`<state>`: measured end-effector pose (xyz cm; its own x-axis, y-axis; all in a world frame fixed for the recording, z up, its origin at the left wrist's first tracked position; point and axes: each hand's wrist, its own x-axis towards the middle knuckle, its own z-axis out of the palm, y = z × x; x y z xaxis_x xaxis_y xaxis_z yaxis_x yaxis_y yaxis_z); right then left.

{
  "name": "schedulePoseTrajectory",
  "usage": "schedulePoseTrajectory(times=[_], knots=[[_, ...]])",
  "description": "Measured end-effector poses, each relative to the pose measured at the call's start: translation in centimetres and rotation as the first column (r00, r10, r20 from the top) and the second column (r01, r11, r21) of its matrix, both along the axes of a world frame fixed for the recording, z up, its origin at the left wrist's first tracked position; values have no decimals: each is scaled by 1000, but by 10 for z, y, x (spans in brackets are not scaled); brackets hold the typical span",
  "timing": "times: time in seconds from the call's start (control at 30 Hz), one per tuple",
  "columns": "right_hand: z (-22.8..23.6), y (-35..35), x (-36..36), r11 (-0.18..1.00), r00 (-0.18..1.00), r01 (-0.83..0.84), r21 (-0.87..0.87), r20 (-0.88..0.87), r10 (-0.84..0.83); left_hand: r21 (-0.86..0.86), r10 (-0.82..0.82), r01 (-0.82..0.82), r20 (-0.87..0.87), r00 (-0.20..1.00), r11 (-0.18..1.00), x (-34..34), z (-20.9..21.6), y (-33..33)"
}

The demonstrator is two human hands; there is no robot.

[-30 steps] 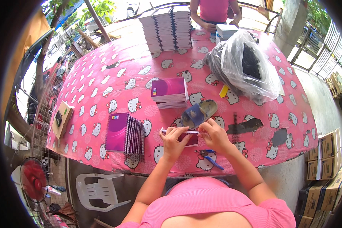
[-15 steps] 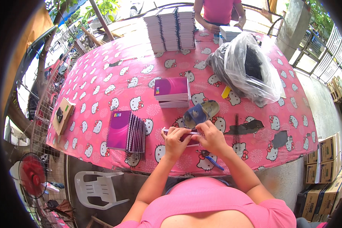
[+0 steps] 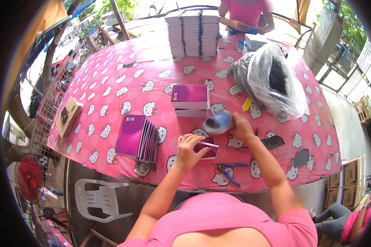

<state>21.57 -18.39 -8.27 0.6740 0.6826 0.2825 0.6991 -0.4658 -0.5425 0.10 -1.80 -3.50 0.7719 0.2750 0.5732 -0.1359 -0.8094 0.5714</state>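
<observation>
My left hand (image 3: 188,151) presses down on a purple notebook (image 3: 210,152) at the near edge of the table, its fingers closed over the punched edge. A thin dark spiral coil (image 3: 237,149) runs out to the right from that edge. In my right hand (image 3: 242,129) is a blue slipper (image 3: 219,122), tilted and raised just beyond the notebook. Blue-handled pliers (image 3: 228,172) lie open nearby, close to the table's front edge. Left of my left hand stands a stack of purple spiral notebooks (image 3: 132,138); another purple stack (image 3: 190,99) sits farther back.
Tall notebook stacks (image 3: 192,35) stand at the back. A clear plastic bag (image 3: 290,90) with dark coils is at the right rear. Across the table a person (image 3: 247,18) handles a blue item. Another person (image 3: 338,224) appears at lower right. A white chair (image 3: 99,199) stands left.
My right hand has left the notebook's edge and taken up the slipper from the table. My left hand stays on the notebook. A person has come into view at lower right.
</observation>
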Motion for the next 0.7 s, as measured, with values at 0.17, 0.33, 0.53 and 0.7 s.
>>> schedulePoseTrajectory(times=[0.17,0.33,0.53,0.7], knots=[[50,-22,-37,898,699,-242,366,-576,424,-77,-19,19,9,1000,997,0,-9,4],[51,-33,-50,905,494,37,423,-795,352,-39,-39,37,-59,997,999,1,-3,7],[78,-15,-54,926,709,-186,328,-608,358,-136,-71,49,-164,984,990,0,3,9],[80,-11,-65,915,752,-96,392,-574,325,-187,-126,95,-164,978,978,-2,2,19]])
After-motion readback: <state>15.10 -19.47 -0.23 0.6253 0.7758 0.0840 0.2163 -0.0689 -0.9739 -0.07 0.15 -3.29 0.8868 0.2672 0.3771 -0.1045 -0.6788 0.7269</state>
